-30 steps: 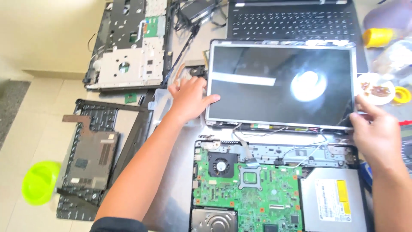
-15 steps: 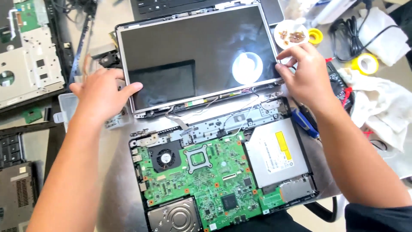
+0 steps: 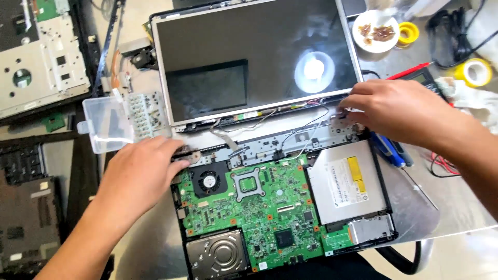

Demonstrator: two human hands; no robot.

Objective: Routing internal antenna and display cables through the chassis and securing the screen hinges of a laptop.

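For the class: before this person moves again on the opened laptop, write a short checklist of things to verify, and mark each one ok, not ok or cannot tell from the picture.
1. Left hand rests at the left hinge corner of the black laptop base: ok.
2. Right hand is at the right hinge, fingertips among the thin cables: ok.
3. Dark flat screen panel lies flat behind the base, uncracked: ok.
4. Hinge screws out: cannot tell.
5. Thin grey display cables unplugged from the green motherboard: cannot tell.
6. Clear plastic parts box is open and close to the left hand: ok.
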